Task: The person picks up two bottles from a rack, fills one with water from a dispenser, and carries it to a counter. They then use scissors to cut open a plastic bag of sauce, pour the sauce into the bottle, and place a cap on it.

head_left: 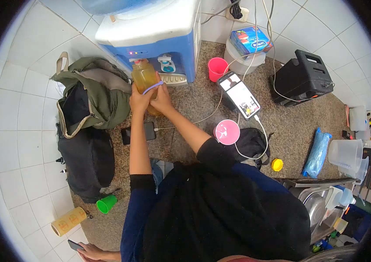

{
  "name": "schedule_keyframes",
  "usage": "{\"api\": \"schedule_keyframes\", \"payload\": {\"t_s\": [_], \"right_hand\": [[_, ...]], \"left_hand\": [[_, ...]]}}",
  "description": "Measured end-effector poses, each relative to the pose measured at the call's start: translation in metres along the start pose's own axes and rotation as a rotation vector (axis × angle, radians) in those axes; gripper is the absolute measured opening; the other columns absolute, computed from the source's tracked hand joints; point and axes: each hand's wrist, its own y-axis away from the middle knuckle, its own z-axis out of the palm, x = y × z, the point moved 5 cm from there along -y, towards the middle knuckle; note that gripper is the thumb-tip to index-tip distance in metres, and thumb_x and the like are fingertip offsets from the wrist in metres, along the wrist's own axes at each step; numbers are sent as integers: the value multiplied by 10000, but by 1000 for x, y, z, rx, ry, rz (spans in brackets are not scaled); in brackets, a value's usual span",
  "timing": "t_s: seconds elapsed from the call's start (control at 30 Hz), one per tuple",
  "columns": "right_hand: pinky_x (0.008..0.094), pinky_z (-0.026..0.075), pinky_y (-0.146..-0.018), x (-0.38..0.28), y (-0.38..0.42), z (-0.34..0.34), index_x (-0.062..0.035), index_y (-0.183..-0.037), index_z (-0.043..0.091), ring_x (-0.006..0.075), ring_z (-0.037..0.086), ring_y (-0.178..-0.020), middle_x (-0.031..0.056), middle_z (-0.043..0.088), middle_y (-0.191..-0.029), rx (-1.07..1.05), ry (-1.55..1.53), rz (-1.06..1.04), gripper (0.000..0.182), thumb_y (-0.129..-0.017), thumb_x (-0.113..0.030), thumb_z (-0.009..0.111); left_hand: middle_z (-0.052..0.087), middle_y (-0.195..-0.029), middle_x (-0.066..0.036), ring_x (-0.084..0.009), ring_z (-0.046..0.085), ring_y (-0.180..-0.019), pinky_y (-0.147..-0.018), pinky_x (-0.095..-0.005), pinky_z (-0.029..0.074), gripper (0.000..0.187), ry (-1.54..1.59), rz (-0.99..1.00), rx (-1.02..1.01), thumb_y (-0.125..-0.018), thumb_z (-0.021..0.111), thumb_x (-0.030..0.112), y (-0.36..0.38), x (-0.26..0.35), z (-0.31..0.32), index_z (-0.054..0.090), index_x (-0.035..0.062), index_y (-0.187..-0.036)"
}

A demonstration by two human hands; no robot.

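Under the blue dispenser (159,32) taps, an amber bottle (144,78) stands upright on the granite counter (290,126), neck pointing up at the spout. Both arms reach forward; the left hand (138,101) and right hand (162,98) wrap its lower half, fingers clasped around it.

No text, brand or number can be read with certainty. The blue carton (250,40), at one o'clock on the white tub (243,59), bears white lettering too blurred to make out. The tan tube (68,221), at seven o'clock on the counter, carries round orange marks, illegible. The lit phone screen (240,95), at one o'clock, shows a picture with no readable characters.
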Motion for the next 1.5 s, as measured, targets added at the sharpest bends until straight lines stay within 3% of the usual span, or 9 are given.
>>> {"api": "schedule_keyframes", "payload": {"t_s": [0.1, 0.3, 0.4, 0.43, 0.63, 1.0, 1.1, 1.4, 1.5], "right_hand": [[483, 360, -962, -1, 2, -1, -119, -1483, 123, 425, 430, -1163, 243, 423, -1253, 40, 10, -77, 1021, -672, -186, 739], [438, 333, -1035, 18, 4, 9, -35, -1451, 158, 390, 374, -1277, 233, 368, -1376, 0, 29, -2, 969, -701, -207, 747], [437, 326, -1038, 16, 4, 7, -23, -1441, 172, 383, 372, -1281, 229, 371, -1373, -32, -22, 28, 946, -713, -220, 743], [438, 325, -1038, 13, 3, 7, -23, -1436, 182, 384, 375, -1278, 230, 374, -1369, -17, -18, -2, 935, -714, -222, 742], [443, 325, -1034, 20, 2, 10, -23, -1402, 228, 402, 384, -1257, 238, 391, -1340, -35, 21, 27, 884, -708, -217, 740], [436, 317, -1040, 17, 0, 9, -21, -1390, 227, 405, 368, -1267, 235, 390, -1334, -37, 29, -19, 867, -716, -219, 736], [493, 322, -1011, 20, 1, 11, -26, -1399, 198, 456, 365, -1229, 262, 374, -1313, -41, 29, -44, 875, -727, -227, 721], [483, 322, -1011, 22, -4, 12, -7, -1388, 216, 443, 371, -1229, 265, 382, -1300, -66, -35, -80, 831, -749, -221, 701], [424, 316, -1036, 19, 1, 10, -10, -1367, 281, 377, 384, -1257, 211, 399, -1322, -30, -14, -67, 776, -741, -186, 704]], "left_hand": [[624, -1156, -167, -330, 608, -1054, -873, -408, 468, 848, 0, -40, -8, -628, 756, 566, 1, -1, 0, 489, 99, -1283], [635, -1113, -196, -375, 610, -1030, -865, -435, 474, 931, 36, 10, 19, -590, 745, 640, 2, 1, -1, 461, 92, -1287], [632, -1113, -203, -376, 605, -1038, -866, -436, 473, 949, 44, -9, -10, -582, 741, 656, 2, -1, 0, 459, 85, -1286], [616, -1166, -165, -326, 604, -1063, -885, -403, 467, 905, 72, -38, -30, -613, 762, 600, 2, -2, 1, 473, 86, -1300], [618, -1130, -216, -378, 590, -1065, -885, -444, 463, 987, 8, -48, -7, -573, 738, 655, 1, -4, 1, 428, 81, -1314], [619, -1130, -220, -383, 601, -1043, -889, -447, 462, 989, 20, -35, 2, -570, 743, 650, 6, 4, -2, 417, 97, -1324], [618, -1130, -223, -381, 602, -1041, -887, -445, 463, 989, 13, -45, 6, -574, 740, 652, 8, 5, -3, 415, 95, -1324], [620, -1147, -195, -364, 601, -1056, -896, -439, 463, 992, -30, -54, 6, -583, 735, 658, 5, 0, 0, 419, 102, -1342], [620, -1156, -184, -353, 600, -1066, -902, -434, 460, 995, 6, -56, -9, -584, 736, 661, 5, 0, 1, 424, 105, -1347]]}}
